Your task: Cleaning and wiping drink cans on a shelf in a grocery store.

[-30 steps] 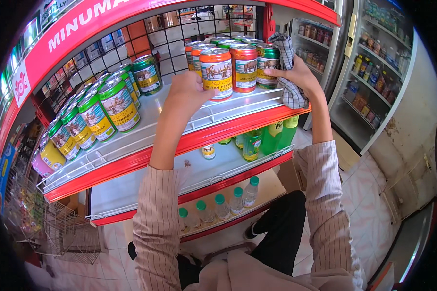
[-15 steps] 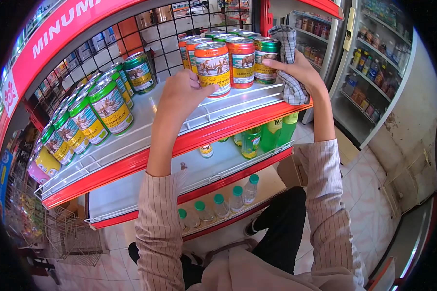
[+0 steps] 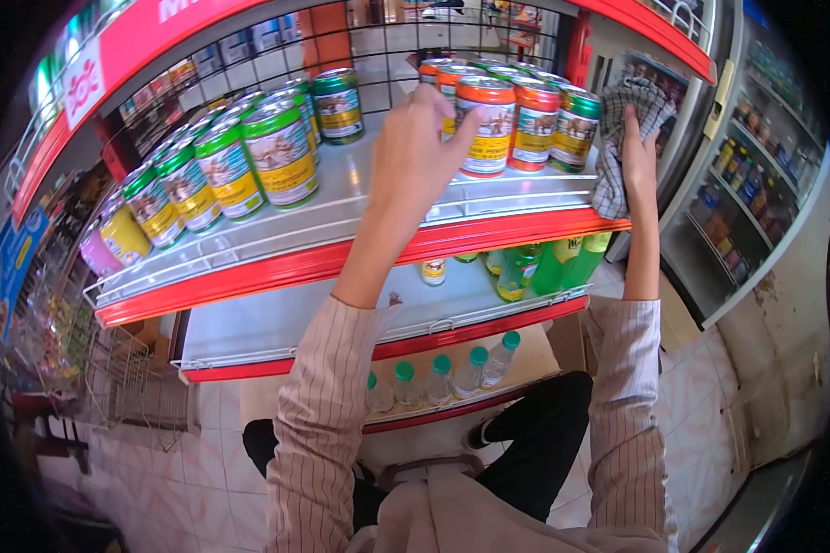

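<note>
My left hand (image 3: 420, 152) is raised just left of the front orange drink can (image 3: 486, 129), fingers and thumb apart. Its thumb overlaps the can's edge in view; whether it touches, I cannot tell. The can stands upright on the white wire-edged shelf (image 3: 360, 205). Beside it are a red-orange can (image 3: 532, 127) and a green can (image 3: 576, 131), with more cans packed behind. At the shelf's right end my right hand (image 3: 640, 166) grips a grey checked cloth (image 3: 625, 111), partly bunched over the fingers and hanging beside the green can.
Green-topped cans (image 3: 281, 157) stand in rows on the shelf's left side. A black wire grid (image 3: 387, 55) closes the back. Below are green bottles (image 3: 563, 263) and clear bottles with teal caps (image 3: 441, 373). A glass-door fridge (image 3: 756, 175) stands at right.
My left hand has come off the orange can and opened. My right hand has moved the cloth away from the green can, to its right. The view has shifted, so the shelf appears farther right.
</note>
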